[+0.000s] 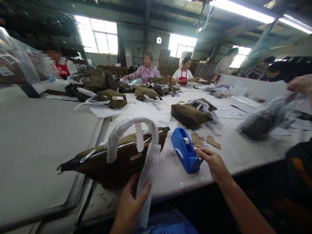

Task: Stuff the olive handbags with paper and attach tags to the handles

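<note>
An olive handbag (117, 169) with a silver zipper stands on the table in front of me, its handles (113, 146) wrapped in white paper. A notched white strip (139, 138) hangs at the handle. My left hand (133, 201) is closed on the loose white wrapping paper (148, 175) that trails down from the handle, thumb on top. To the right of the bag is a blue tape dispenser (181, 146). My right hand (212, 159) pinches at its cutting end, seemingly on the clear tape, which is hardly visible.
Brown paper tags (213, 142) lie behind the dispenser. Another olive bag (190, 113) sits further back, and more bags (109, 97) are piled at the left. At the right, a person's hand (302, 84) holds a bag in clear plastic (265, 117). Several people work across the table.
</note>
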`<state>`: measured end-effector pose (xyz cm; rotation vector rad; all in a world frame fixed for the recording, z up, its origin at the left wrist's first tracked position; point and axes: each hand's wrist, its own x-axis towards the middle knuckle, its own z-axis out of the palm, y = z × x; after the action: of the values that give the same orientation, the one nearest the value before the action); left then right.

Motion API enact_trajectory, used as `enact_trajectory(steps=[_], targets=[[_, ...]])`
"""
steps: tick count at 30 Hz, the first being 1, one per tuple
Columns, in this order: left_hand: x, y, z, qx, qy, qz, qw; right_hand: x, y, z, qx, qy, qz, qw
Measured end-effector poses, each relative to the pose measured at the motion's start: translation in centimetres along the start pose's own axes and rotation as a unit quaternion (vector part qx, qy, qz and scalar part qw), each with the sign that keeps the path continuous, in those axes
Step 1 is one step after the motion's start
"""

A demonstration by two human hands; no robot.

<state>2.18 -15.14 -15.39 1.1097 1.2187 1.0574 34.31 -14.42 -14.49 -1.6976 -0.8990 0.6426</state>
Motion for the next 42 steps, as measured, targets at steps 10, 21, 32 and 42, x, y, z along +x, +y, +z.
enact_trajectory(steps=[10, 21, 32, 42], targets=[[0.0, -0.1, 0.3, 0.001, 0.001, -0.016, 1.000, -6.7, -0.2, -1.4, 0.200, 0.053, 0.120, 0.971], [0.3, -0.4, 0.5, -0.002, -0.006, -0.033, 0.999, -7.7, 6.8, -1.3, -0.029, 0.088, 0.075, 0.993], [0.2, -1.2, -0.1, 0.036, -0.061, 0.004, 0.997, -11.9, -3.9, 7.2, 0.079, -0.297, -0.091, 0.947], [-0.2, -0.9, -1.1, 0.056, -0.076, 0.027, 0.995, -9.8, -5.0, 11.1, -0.116, -0.311, -0.118, 0.936]])
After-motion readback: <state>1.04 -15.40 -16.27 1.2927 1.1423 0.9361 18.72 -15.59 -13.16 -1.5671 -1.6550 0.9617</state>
